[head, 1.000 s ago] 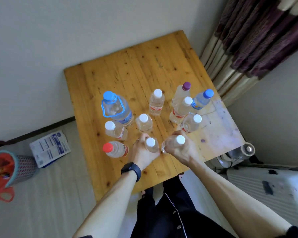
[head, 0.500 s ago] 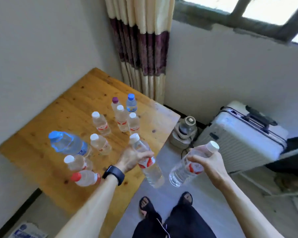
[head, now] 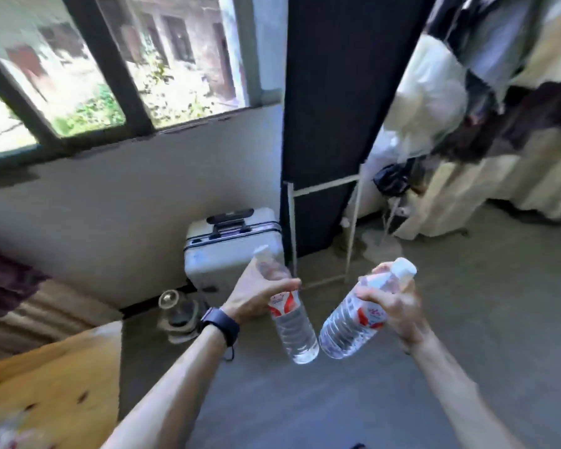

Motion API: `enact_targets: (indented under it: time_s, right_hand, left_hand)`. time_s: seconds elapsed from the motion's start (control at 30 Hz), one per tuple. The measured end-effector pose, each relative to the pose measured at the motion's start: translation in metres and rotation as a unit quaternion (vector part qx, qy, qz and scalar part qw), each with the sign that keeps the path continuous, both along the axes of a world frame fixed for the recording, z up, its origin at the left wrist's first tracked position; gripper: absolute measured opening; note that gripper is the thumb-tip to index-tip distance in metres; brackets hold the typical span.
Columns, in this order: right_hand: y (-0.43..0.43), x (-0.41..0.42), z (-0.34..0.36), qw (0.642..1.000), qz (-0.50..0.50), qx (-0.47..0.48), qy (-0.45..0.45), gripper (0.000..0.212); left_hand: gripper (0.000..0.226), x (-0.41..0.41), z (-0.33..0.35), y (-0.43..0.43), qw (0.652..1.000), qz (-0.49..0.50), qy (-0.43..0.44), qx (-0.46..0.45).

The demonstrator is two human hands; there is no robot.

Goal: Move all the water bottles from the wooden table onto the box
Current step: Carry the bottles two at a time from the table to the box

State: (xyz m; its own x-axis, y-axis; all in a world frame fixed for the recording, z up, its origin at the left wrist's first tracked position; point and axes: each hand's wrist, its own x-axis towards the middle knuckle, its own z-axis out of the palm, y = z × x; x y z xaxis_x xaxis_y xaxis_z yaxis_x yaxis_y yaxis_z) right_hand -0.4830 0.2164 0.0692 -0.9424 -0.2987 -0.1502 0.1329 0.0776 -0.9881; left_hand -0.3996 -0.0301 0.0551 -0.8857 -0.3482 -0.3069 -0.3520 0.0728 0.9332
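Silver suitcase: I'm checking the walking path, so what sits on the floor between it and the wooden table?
In the head view, a round glass-topped appliance stands on the floor between the silver hard-shell suitcase and the wooden table.

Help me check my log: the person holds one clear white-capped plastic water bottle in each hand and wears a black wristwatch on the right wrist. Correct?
No. The black wristwatch is on the left wrist, not the right, as the head view shows. The rest holds: the left hand grips one clear white-capped plastic water bottle and the right hand grips the second bottle.
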Motion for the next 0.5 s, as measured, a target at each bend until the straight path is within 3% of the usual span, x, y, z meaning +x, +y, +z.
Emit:
enact_targets:
  time_s: [0.13,0.3,0.5]
  right_hand:
    - [0.111,-0.052,-0.001,0.992,-0.123,-0.001,0.008,0.050]
    - [0.227,-0.095,0.007,0.968,-0.250,-0.006,0.007,0.047]
    - [0.317,-0.139,0.004,0.935,-0.353,-0.021,-0.011,0.045]
  left_hand:
    - [0.047,-0.099,0.005,0.101,0.995,-0.098,0.017,-0.004]
    - [0.060,-0.195,0.003,0.203,0.980,-0.200,0.008,-0.015]
    - [0.043,-0.291,-0.004,0.304,0.955,-0.296,-0.008,-0.036]
